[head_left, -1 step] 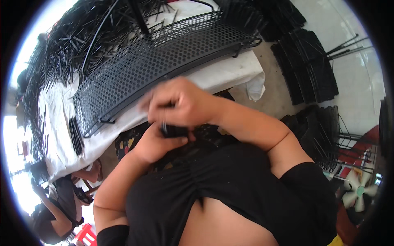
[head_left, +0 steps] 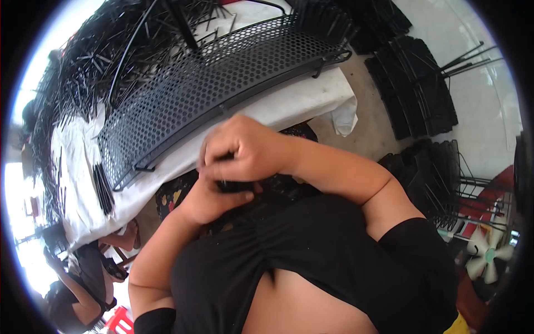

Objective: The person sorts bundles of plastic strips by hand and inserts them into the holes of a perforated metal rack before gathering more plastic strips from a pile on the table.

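Observation:
My right hand [head_left: 240,149] is closed, thumb and fingers pinched together just above my left hand [head_left: 208,201]. The two hands meet at the fingertips in front of my chest. My left hand curls around something dark, mostly hidden under the right one and too dim against my black clothing to name. Beyond them a black perforated metal rack [head_left: 206,89] with wire feet lies tilted across a table with a white cloth [head_left: 281,114]. Neither hand touches the rack.
Heaped black strips [head_left: 92,64] cover the table's far left, with a small strip bundle [head_left: 103,189] nearer. At right stand stacked black panels [head_left: 411,92], wire racks [head_left: 431,181] and a pale fan [head_left: 486,253]. Another person [head_left: 75,295] sits at lower left.
My right hand has come down slightly onto the left, and its blurred fingers have drawn in. The dark thing in my left hand shows less than before.

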### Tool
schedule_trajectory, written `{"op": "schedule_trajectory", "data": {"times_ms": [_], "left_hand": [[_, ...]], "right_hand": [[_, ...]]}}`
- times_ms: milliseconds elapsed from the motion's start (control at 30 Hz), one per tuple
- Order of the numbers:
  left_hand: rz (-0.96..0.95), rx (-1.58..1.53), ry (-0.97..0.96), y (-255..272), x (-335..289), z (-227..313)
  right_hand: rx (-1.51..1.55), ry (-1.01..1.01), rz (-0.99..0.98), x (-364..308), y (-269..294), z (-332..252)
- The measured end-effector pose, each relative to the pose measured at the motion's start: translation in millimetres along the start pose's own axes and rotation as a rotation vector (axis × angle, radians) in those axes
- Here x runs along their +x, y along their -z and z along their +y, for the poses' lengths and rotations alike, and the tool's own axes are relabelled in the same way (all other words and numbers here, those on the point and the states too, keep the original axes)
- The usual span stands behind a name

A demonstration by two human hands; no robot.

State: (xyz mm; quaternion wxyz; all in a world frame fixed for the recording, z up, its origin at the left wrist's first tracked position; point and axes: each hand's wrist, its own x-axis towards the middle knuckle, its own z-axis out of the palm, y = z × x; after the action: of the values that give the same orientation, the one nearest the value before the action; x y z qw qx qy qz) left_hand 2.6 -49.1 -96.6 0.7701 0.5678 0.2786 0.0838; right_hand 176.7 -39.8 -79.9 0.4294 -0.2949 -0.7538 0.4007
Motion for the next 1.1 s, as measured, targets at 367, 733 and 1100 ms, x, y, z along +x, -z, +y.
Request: {"op": "schedule_trajectory", "data": {"times_ms": [367, 733, 1100], "left_hand": [[0.197, -0.365, -0.451, 6, -11, 14], [0.470, -0.694, 0.250, 17, 5, 13], [0.284, -0.946, 0.095, 23, -14, 19]], "right_hand": [[0.101, 0.034, 0.606, -37, 30, 17], [0.957, -0.802, 0.391, -9, -7, 31], [1.056, -0.880, 0.443, 5, -17, 20]]}}
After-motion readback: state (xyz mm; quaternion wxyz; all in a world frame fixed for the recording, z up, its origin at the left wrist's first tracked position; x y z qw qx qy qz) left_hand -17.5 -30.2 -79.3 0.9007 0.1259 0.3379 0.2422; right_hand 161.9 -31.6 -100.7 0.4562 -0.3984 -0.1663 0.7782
